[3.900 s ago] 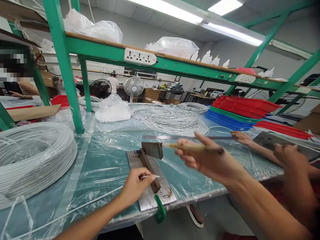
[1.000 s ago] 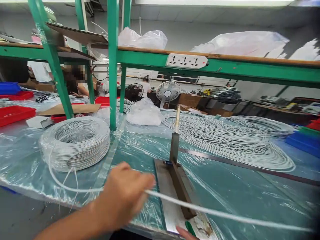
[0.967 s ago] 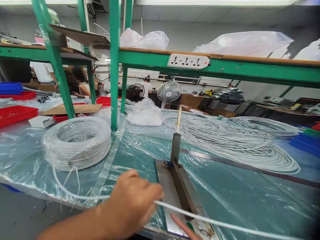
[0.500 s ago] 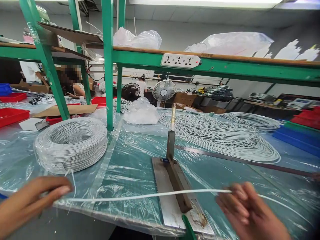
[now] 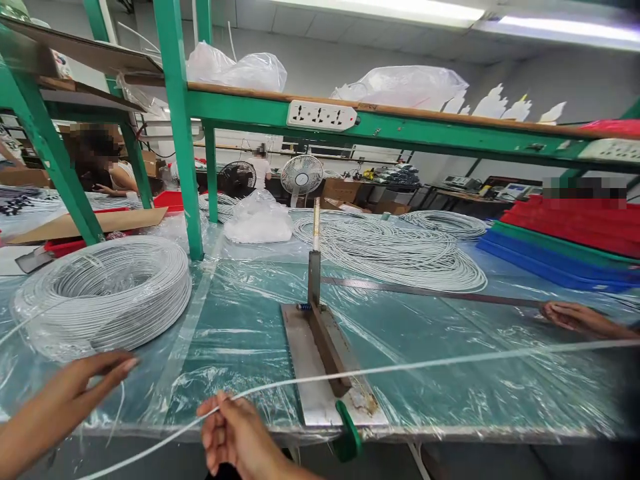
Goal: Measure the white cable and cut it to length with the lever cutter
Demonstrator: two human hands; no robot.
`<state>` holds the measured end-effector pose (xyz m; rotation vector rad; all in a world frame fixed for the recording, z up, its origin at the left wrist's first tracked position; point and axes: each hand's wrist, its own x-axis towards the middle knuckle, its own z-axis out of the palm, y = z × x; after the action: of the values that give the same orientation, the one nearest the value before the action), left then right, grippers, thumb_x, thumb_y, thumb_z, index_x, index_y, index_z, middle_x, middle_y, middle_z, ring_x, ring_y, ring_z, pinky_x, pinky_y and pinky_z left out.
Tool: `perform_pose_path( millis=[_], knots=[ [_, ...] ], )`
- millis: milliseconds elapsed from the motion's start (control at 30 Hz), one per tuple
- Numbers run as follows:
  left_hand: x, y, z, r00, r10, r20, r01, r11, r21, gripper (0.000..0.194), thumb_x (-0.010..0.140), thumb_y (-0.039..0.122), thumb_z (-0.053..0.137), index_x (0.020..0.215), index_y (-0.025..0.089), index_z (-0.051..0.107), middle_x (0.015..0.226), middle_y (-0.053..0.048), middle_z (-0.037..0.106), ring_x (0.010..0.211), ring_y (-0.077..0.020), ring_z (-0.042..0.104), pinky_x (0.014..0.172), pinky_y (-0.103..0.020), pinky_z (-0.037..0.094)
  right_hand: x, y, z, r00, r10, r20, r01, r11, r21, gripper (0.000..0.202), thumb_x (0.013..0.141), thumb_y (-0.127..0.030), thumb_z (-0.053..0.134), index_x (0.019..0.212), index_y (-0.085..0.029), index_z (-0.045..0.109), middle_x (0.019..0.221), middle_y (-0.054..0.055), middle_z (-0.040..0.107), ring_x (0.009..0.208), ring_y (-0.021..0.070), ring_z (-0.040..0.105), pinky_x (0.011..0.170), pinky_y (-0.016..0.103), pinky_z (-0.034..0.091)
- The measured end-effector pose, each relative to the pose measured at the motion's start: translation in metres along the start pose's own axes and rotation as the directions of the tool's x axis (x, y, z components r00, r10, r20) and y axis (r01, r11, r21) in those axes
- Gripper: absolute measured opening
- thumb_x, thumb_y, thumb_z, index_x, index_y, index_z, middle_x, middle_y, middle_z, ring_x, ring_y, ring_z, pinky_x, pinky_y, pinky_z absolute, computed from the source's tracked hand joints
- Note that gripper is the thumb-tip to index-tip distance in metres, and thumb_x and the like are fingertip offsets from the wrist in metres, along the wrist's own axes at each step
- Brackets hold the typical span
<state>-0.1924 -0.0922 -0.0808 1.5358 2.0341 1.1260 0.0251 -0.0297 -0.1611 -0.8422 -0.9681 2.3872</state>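
Observation:
My right hand (image 5: 235, 427) pinches a white cable (image 5: 400, 367) between thumb and fingers near the front edge of the table. From there the cable runs down to the lower left and up to the right edge of the view, passing over a lever cutter (image 5: 327, 353) on a metal base plate. My left hand (image 5: 75, 397) is beside a plastic-wrapped cable coil (image 5: 145, 320), fingers stretched out and apart, with nothing visible in them. A thin strand hangs just below its fingertips.
Another person's hand (image 5: 575, 317) is at the right end of a long metal strip (image 5: 425, 291). Behind lie loose cable coils (image 5: 400, 257), with stacked red and blue trays (image 5: 560, 263) at the right. A green shelf frame (image 5: 180, 153) stands over the table; a green clamp (image 5: 347, 433) grips its front edge.
My right hand has moved from the right side to left of the cutter, still pinching the cable. The cable has left my left hand's fingertips. The view has swung right.

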Motion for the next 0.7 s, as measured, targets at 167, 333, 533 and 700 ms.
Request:
perform_pose_path(
  millis=[167, 333, 533, 700],
  knots=[
    [0.021, 0.105, 0.079, 0.866, 0.223, 0.447, -0.347, 0.912, 0.217, 0.030, 0.089, 0.033, 0.042, 0.101, 0.019, 0.067, 0.101, -0.010, 0.067, 0.096, -0.0265, 0.060, 0.085, -0.035, 0.044, 0.019, 0.005, 0.008, 0.999, -0.011, -0.047, 0.002, 0.982, -0.190, 0.069, 0.055, -0.083, 0.045, 0.066, -0.015, 0.055, 0.046, -0.002, 0.049, 0.034, 0.0069, 0.042, 0.036, 0.021, 0.034],
    [0.023, 0.145, 0.171, 0.623, 0.283, 0.729, -0.446, 0.895, 0.034, 0.027, 0.082, 0.022, 0.052, 0.103, 0.010, 0.065, 0.089, -0.014, 0.066, 0.081, -0.0255, 0.060, 0.069, -0.031, 0.044, 0.034, 0.010, -0.006, 0.995, -0.056, -0.078, 0.022, 0.925, -0.380, 0.058, 0.064, -0.077, 0.038, 0.054, -0.022, 0.051, 0.038, -0.005, 0.046, 0.031, 0.0072, 0.039, 0.035, 0.020, 0.032],
    [0.040, 0.127, 0.225, 0.673, 0.334, 0.660, 0.021, 0.883, -0.469, 0.037, 0.077, 0.039, 0.055, 0.083, 0.007, 0.073, 0.054, 0.002, 0.049, 0.052, -0.0088, 0.034, 0.051, -0.021, 0.026, 0.006, -0.016, -0.032, 0.968, 0.192, 0.164, -0.059, 0.803, -0.593, 0.040, 0.062, -0.055, 0.060, 0.050, -0.017, 0.060, 0.048, -0.003, 0.056, 0.036, 0.0057, 0.046, 0.034, 0.015, 0.033],
    [0.048, 0.128, 0.223, 0.682, 0.353, 0.641, -0.051, 0.897, -0.440, 0.037, 0.078, 0.040, 0.052, 0.079, 0.010, 0.073, 0.057, 0.000, 0.057, 0.054, -0.0108, 0.042, 0.053, -0.022, 0.029, -0.076, -0.133, -0.047, 0.822, 0.269, 0.501, 0.228, 0.651, -0.724, 0.041, 0.080, -0.044, 0.056, 0.101, -0.011, 0.069, 0.065, 0.000, 0.059, 0.055, 0.0058, 0.054, 0.054, 0.015, 0.045]
  ],
)
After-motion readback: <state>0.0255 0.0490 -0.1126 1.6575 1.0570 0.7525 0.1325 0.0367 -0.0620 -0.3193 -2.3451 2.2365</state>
